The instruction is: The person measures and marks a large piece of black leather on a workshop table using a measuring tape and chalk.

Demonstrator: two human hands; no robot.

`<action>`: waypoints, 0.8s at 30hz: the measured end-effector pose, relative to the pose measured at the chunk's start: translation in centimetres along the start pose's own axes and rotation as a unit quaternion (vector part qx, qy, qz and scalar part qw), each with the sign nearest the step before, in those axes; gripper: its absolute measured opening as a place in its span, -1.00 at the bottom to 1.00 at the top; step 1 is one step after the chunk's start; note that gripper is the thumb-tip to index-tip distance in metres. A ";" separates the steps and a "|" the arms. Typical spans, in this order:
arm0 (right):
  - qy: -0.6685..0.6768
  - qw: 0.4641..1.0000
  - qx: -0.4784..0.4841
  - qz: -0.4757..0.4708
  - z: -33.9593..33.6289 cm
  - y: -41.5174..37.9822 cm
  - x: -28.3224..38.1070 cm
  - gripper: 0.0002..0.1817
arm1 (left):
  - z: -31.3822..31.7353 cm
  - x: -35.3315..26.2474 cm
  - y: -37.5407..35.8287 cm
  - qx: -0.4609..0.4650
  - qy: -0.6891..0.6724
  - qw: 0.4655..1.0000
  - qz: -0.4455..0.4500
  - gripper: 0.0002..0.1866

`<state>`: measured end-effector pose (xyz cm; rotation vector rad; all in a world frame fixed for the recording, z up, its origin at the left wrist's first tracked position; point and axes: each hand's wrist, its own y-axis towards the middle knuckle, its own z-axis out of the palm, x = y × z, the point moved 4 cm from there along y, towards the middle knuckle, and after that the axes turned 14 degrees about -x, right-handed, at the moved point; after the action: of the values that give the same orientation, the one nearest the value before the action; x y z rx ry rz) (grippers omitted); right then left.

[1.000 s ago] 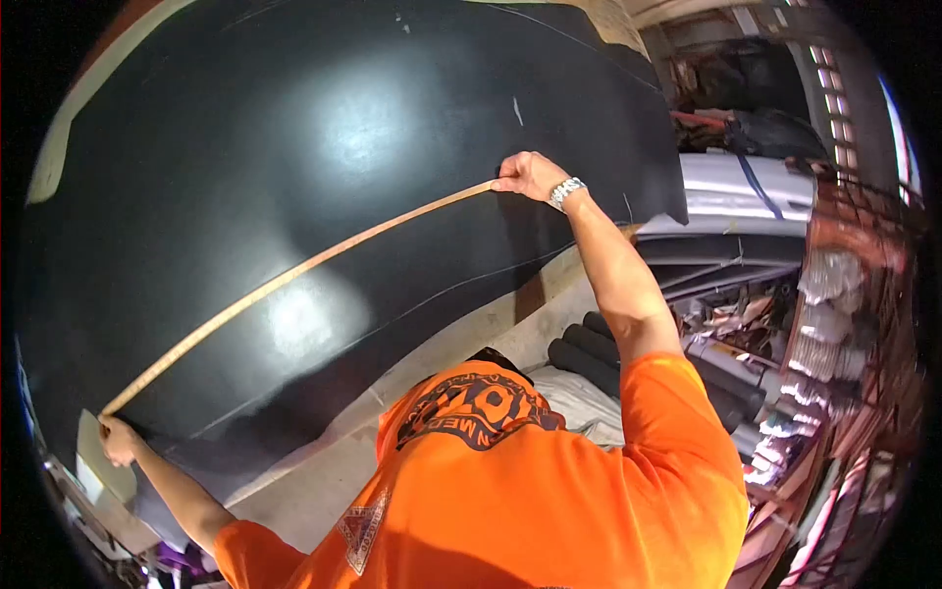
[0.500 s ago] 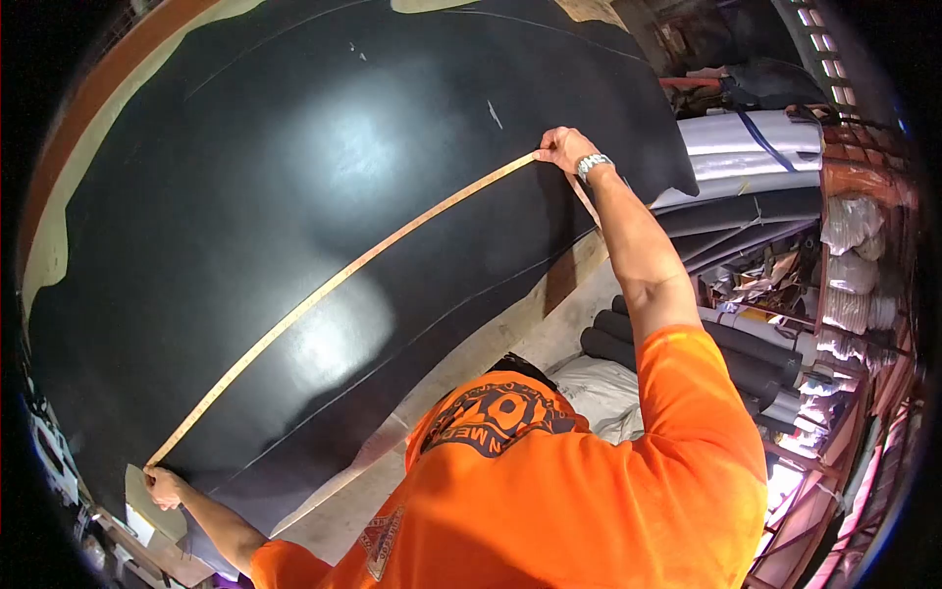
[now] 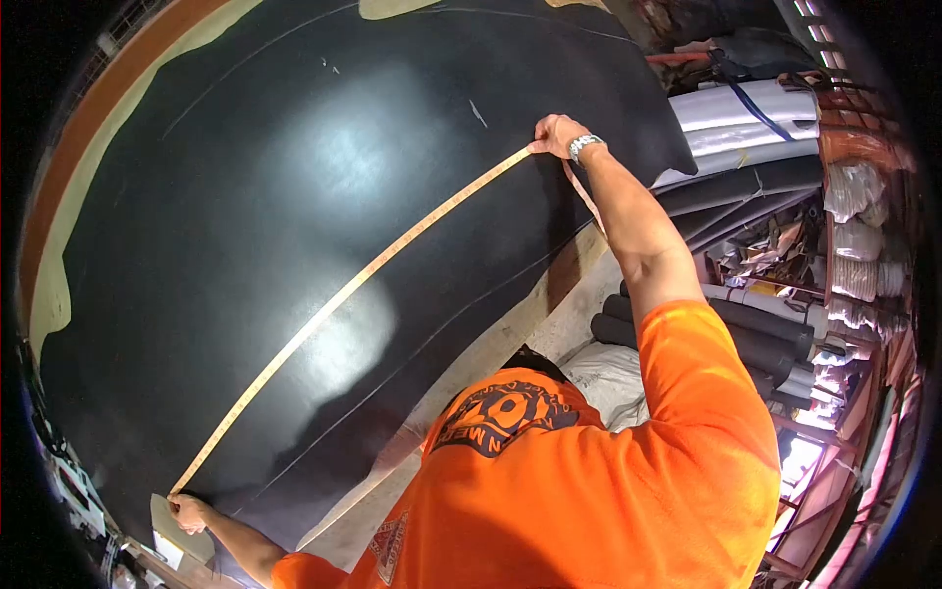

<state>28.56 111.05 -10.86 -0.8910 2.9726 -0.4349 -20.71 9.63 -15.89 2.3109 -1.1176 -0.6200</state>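
A large sheet of black material (image 3: 245,285) lies spread out, with thin pale lines marked near its edges. Across it runs a yellow measuring tape (image 3: 353,285), stretched between my two hands. At the lower left my left hand (image 3: 189,513) pinches one end of the tape, beside a small olive-coloured piece (image 3: 177,535). My right hand (image 3: 557,135), with a metal watch (image 3: 583,147) on its wrist, grips the tape near the sheet's upper right part. A loose length of tape hangs from this hand, partly behind the forearm.
White rolls (image 3: 746,123) and dark rolls (image 3: 746,185) lie to the right of the sheet. More dark rolls (image 3: 736,339) sit lower, near a pale wrapped bundle (image 3: 603,378). Plastic-wrapped bundles (image 3: 856,236) fill a rack at the far right.
The view has shifted slightly. Both hands still hold the taut tape; the left hand appears a little lower and further right, the right hand slightly higher and further left.
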 end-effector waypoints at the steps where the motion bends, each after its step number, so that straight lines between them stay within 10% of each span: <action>1: -0.003 1.000 -0.001 0.000 -0.2 -0.1 0.2 -0.61 | 0.0 -0.1 -0.1 0.000 0.005 1.000 -0.001 -0.61; 6: -0.016 0.999 0.001 -0.034 0.1 0.4 -0.1 -0.62 | -0.8 -0.7 -0.3 -0.057 0.046 0.996 0.044 -0.64; 9: -0.074 0.988 0.056 -0.121 0.3 0.5 -0.8 -0.57 | 4.3 0.4 0.3 -0.007 0.208 0.905 0.372 -0.62; 10: -0.052 0.977 -0.058 -0.199 1.7 0.5 -3.8 -0.45 | 4.6 -0.1 -0.3 0.008 0.246 0.890 0.384 -0.61; 16: 0.005 0.982 0.009 -0.190 3.2 2.9 -5.9 -0.71 | -3.1 -1.7 -1.4 0.023 0.033 0.999 0.030 -0.56; 17: 0.191 0.965 -0.056 -0.171 3.8 2.7 -6.1 -0.64 | -3.4 -1.9 -1.4 0.024 0.010 1.000 0.002 -0.56; 24: 0.085 0.983 -0.023 -0.162 2.0 2.4 -4.1 -0.67 | -4.1 -2.6 -2.4 0.030 -0.028 0.998 -0.053 -0.59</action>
<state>30.82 114.68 -13.68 -1.4208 2.9999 -0.4713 -18.34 13.93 -13.66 2.4305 -1.0558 -0.7031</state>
